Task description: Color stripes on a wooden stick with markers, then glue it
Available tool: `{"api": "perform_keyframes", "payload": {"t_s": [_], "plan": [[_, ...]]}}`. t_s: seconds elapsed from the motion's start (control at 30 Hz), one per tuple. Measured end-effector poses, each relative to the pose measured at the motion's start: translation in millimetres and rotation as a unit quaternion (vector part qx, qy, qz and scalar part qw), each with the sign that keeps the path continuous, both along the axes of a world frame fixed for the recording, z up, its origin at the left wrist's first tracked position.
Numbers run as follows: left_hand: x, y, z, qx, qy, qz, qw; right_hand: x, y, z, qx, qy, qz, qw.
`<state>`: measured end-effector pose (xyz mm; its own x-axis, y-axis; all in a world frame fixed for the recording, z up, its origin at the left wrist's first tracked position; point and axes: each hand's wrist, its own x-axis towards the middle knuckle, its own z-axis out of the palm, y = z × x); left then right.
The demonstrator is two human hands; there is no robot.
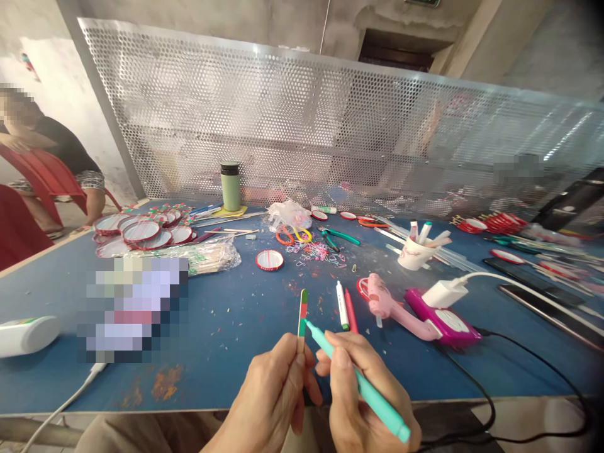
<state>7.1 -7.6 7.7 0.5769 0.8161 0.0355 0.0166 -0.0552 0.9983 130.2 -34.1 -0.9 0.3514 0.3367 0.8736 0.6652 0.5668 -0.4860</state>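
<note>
Pinched in my left hand (276, 390) is a flat wooden craft stick (302, 314), held upright with bands of dark green, red and teal on its upper part. My right hand (365, 390) grips a turquoise marker (363, 380) like a pen. The marker's tip touches or nearly touches the stick's teal band; I cannot tell which. Just beyond the hands lie a white marker (341, 305) with a green end and a red marker (351, 309), side by side on the blue table (226, 333).
At right, a pink glue gun (401, 314) sits by a magenta power strip (453, 327) with cables. A paper cup (415, 253) holds markers. Pliers (340, 238), scissors (295, 235), red-rimmed lids (141, 231), a green bottle (231, 187) and a pixelated phone (141, 308) lie around. A person (51, 145) sits left.
</note>
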Motion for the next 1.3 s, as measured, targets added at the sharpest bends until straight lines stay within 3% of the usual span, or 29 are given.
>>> {"api": "perform_keyframes", "payload": {"t_s": [0.13,0.53,0.7,0.93,1.3], "plan": [[0,0,-0.5,-0.006,-0.016,-0.004,1.0,0,-1,-2.1,0.01,-0.001,-0.026,1.0],[-2,-1,5.1,0.009,0.005,-0.011,1.0,0,-1,-0.4,-0.001,-0.028,-0.008,1.0],[-2,-1,4.1,-0.012,-0.014,-0.009,1.0,0,-2,-2.0,0.012,0.001,-0.042,0.999],[-2,-2,7.6,-0.02,-0.02,0.005,1.0,0,-1,-0.1,0.025,-0.041,0.001,0.999],[-1,-1,5.7,-0.023,-0.024,0.0,0.999,-3,-1,6.0,0.017,-0.048,-0.041,0.998]]}}
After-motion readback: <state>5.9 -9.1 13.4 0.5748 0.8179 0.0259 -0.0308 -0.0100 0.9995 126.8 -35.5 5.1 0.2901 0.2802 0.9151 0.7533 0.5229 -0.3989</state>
